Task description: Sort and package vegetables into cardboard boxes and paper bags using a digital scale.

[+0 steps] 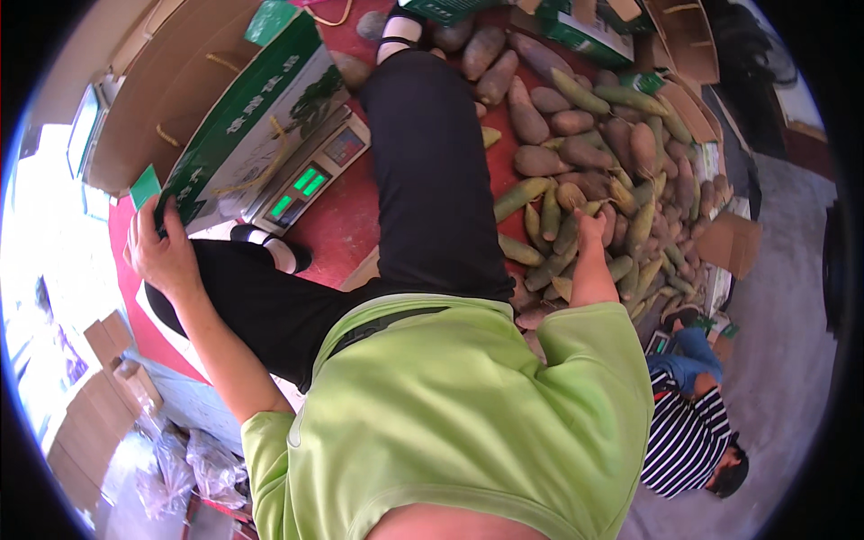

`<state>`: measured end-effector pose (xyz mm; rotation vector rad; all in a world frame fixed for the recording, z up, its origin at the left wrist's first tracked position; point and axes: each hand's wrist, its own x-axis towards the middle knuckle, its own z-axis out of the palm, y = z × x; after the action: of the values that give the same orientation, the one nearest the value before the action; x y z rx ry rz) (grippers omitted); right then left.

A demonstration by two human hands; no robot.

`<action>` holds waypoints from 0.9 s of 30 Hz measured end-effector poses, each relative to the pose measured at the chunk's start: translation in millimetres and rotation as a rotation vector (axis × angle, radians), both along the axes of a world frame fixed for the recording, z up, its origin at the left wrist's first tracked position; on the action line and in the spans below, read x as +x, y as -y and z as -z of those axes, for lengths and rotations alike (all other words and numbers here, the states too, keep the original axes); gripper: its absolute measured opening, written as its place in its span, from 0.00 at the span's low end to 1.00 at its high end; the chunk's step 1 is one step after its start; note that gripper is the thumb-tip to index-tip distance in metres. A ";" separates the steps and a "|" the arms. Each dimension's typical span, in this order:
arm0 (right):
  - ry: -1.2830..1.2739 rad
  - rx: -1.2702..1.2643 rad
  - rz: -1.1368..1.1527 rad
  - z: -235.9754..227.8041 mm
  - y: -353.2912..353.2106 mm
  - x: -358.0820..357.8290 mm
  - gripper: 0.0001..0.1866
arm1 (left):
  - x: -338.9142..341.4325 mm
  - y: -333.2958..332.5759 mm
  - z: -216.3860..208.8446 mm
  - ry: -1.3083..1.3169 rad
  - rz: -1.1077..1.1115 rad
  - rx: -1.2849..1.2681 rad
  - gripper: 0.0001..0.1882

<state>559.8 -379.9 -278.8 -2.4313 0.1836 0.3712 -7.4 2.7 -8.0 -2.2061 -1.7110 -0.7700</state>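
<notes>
The left hand [166, 247] is partly curled, thumb and fingers about the near corner of a green-and-white cardboard box [261, 135], touching it. The right hand [589, 232] reaches down into the heap of root vegetables [585, 157], its fingers bent against them; whether they close on one, I cannot tell. The heap, purple-brown and green, lies loose on the red floor covering [346, 220], to the right of the person's leg.

The box stands by a scale [310, 171] with a lit green display; its inside is hidden. More green-and-white boxes [585, 34] stand beyond the heap, flaps up, contents unclear. Clear plastic bags [214, 472] sit at lower left, their contents too blurred to name.
</notes>
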 end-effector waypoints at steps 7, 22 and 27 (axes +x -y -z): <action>-0.159 0.043 -0.039 2.6 -3.5 2.7 0.40 | 6.4 -0.1 -3.4 -0.077 -0.020 -0.002 0.07; 0.053 -0.501 -0.577 -15.2 -34.0 -26.7 0.34 | 8.8 -0.1 -8.8 -0.061 -0.029 0.008 0.06; 0.180 -0.360 -0.739 -36.9 -51.8 -38.8 0.31 | 12.9 -0.6 -13.1 -0.045 -0.016 -0.005 0.06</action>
<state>521.0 -328.1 -241.8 -2.7998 -0.8117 0.4599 5.4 3.3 5.1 -2.1931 -1.7085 -0.7078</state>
